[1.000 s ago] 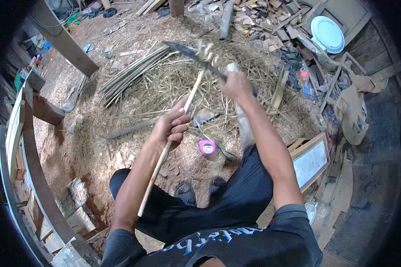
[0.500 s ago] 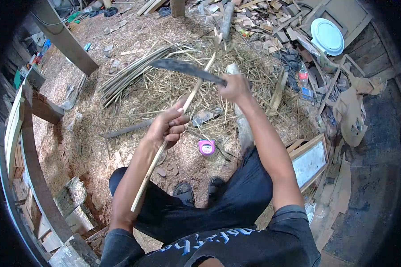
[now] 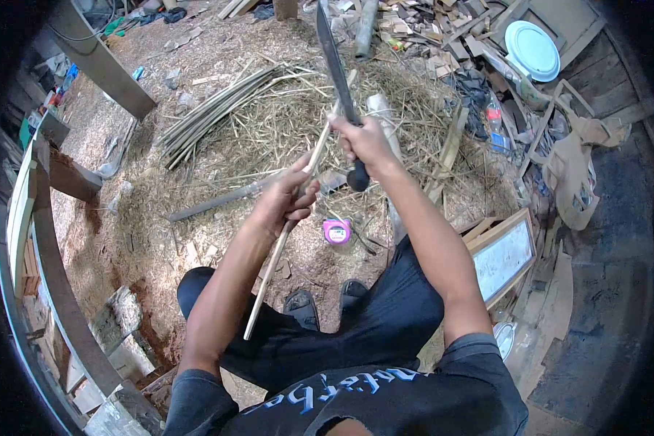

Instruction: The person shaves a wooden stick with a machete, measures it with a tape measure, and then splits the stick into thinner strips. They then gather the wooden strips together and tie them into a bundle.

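Note:
My left hand (image 3: pixel 289 195) is closed around a long, pale wooden strip (image 3: pixel 267 282), which slants from above my lap up toward the machete. My right hand (image 3: pixel 365 145) grips a machete (image 3: pixel 332 58) by its dark handle, whose rounded end sticks out below the fist. The blade points up and away from me. The right thumb and fingertips are close to the upper part of the strip; whether they touch it I cannot tell. Below the hands, a pink tape measure (image 3: pixel 336 231) lies on the ground in front of my feet.
A bundle of thin strips (image 3: pixel 221 112) lies beyond my left hand, beside a heap of shavings (image 3: pixel 283 120). A grey bar (image 3: pixel 221 206) rests on the ground. Wooden posts (image 3: pixel 112 69) stand at left; a framed panel (image 3: pixel 503 258) and scrap wood are at right.
The machete has swung from pointing left to pointing upward, and my right hand has come left and nearer the strip. The strip's lower end has shifted slightly right and up.

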A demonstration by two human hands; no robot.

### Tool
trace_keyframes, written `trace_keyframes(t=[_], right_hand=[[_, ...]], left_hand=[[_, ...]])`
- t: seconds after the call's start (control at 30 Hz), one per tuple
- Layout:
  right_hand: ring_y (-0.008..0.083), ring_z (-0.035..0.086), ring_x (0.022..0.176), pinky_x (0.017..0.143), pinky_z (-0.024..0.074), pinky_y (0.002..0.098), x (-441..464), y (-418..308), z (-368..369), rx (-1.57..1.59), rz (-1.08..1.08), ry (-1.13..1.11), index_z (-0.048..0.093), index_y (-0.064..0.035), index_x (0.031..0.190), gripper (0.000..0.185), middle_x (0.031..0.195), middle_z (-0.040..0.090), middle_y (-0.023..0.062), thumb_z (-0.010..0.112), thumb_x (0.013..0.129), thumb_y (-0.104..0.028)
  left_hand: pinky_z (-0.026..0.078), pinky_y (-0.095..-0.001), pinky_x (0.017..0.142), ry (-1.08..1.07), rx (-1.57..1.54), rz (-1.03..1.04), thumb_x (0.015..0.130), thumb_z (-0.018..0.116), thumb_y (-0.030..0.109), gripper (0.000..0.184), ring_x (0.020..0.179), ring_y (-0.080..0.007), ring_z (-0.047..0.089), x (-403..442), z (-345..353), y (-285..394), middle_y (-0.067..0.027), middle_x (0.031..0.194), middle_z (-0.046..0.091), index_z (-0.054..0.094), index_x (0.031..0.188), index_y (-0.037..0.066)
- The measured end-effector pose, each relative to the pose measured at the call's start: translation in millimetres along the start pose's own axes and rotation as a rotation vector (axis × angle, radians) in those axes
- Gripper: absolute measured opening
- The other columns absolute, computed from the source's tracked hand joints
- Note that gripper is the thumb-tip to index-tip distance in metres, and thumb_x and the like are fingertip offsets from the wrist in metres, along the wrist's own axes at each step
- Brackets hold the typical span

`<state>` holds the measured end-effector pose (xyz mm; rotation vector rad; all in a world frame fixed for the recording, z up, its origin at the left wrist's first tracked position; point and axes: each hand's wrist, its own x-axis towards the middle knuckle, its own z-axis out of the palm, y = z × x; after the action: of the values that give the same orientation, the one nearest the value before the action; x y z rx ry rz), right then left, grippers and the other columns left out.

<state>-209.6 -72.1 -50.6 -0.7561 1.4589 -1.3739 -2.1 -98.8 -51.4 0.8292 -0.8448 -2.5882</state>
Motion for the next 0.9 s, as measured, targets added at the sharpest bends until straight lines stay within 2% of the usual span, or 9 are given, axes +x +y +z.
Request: trace_keyframes(t=[0.17, 0.33, 0.43, 0.53, 0.63, 0.77, 0.8, 0.87, 0.9], right_hand=[[0.0066, 0.044, 0.043, 0.042, 0.0348, 0.0233, 18, 4, 6, 0.040, -0.044, 0.097, 0.062, -0.0060, 0.076, 0.017, 0.056, 0.051, -0.0025, 0.068, 0.088, -0.016], [0.0115, 0.051, 0.046, 0.045, 0.0382, 0.0311, 37, 1, -26, -0.087, -0.162, 0.145, 0.063, -0.0020, 0.068, 0.032, 0.054, 0.056, 0.0028, 0.066, 0.089, -0.026], [0.0174, 0.055, 0.047, 0.048, 0.0422, 0.0379, 25, -5, -31, -0.684, -0.427, 0.228, 0.072, -0.0025, 0.085, 0.035, 0.059, 0.064, 0.0082, 0.061, 0.091, -0.035], [0.0192, 0.057, 0.049, 0.048, 0.0444, 0.0367, 1, -6, -13, -0.996, -0.482, 0.093, 0.072, -0.0065, 0.081, 0.027, 0.059, 0.064, 0.0072, 0.062, 0.088, -0.030], [0.0215, 0.061, 0.050, 0.048, 0.0477, 0.0368, -10, 17, 11, -1.199, -0.516, -0.127, 0.069, -0.0106, 0.076, 0.019, 0.058, 0.063, 0.0079, 0.064, 0.084, -0.027], [0.0203, 0.061, 0.049, 0.046, 0.0478, 0.0356, 1, 30, 9, -1.178, -0.695, -0.070, 0.066, -0.0135, 0.073, 0.013, 0.057, 0.062, 0.0080, 0.063, 0.081, -0.023], [0.0203, 0.061, 0.049, 0.046, 0.0478, 0.0356, 11, 21, -2, -1.176, -0.689, -0.071, 0.066, -0.0135, 0.073, 0.013, 0.057, 0.062, 0.0080, 0.063, 0.081, -0.023], [0.0246, 0.063, 0.051, 0.048, 0.0502, 0.0388, 20, -5, -19, -1.220, -0.515, 0.222, 0.066, -0.0124, 0.073, 0.013, 0.058, 0.063, 0.0104, 0.063, 0.080, -0.022], [0.0313, 0.067, 0.057, 0.054, 0.0529, 0.0446, 11, -18, -13, -1.197, -0.329, 0.124, 0.068, -0.0115, 0.074, 0.015, 0.059, 0.063, 0.0142, 0.063, 0.080, -0.025]], left_hand=[[0.028, -0.0177, 0.038, -0.005, 0.005, 0.033, 0.104, 0.039, 0.026, 0.040, 0.045, -0.0033, 0.034, -8, 5, -9, -0.0021, 0.078, 0.057, 0.048, 0.138, 0.005], [0.028, -0.0178, 0.035, -0.086, -0.034, -0.064, 0.103, 0.043, 0.032, 0.044, 0.045, -0.0029, 0.033, -4, -12, -26, 0.0016, 0.076, 0.052, 0.050, 0.136, 0.004], [0.024, -0.0175, 0.038, 0.011, 0.081, 0.109, 0.103, 0.043, 0.031, 0.041, 0.047, -0.0016, 0.031, -5, -6, -11, 0.0083, 0.068, 0.041, 0.052, 0.134, 0.006], [0.024, -0.0164, 0.039, 0.107, 0.048, 0.135, 0.103, 0.042, 0.031, 0.041, 0.048, -0.0014, 0.030, 0, -6, 7, 0.0083, 0.068, 0.041, 0.052, 0.135, 0.007], [0.025, -0.0168, 0.040, 0.137, 0.037, 0.141, 0.103, 0.042, 0.027, 0.039, 0.049, -0.0015, 0.031, 1, -6, 16, 0.0077, 0.070, 0.044, 0.052, 0.136, 0.007], [0.026, -0.0178, 0.042, 0.182, 0.013, 0.124, 0.102, 0.046, 0.024, 0.040, 0.050, -0.0023, 0.033, -9, -4, 15, 0.0074, 0.071, 0.045, 0.052, 0.136, 0.006], [0.026, -0.0180, 0.042, 0.204, 0.026, 0.107, 0.101, 0.047, 0.024, 0.041, 0.050, -0.0027, 0.033, -15, 2, 14, 0.0075, 0.071, 0.045, 0.052, 0.138, 0.006], [0.026, -0.0184, 0.042, 0.169, 0.075, 0.102, 0.101, 0.049, 0.026, 0.041, 0.050, -0.0030, 0.033, -22, 9, 13, 0.0077, 0.070, 0.045, 0.053, 0.137, 0.006], [0.026, -0.0187, 0.042, 0.166, 0.102, 0.118, 0.101, 0.050, 0.027, 0.041, 0.049, -0.0031, 0.033, -20, 7, 11, 0.0077, 0.069, 0.045, 0.053, 0.137, 0.006]])
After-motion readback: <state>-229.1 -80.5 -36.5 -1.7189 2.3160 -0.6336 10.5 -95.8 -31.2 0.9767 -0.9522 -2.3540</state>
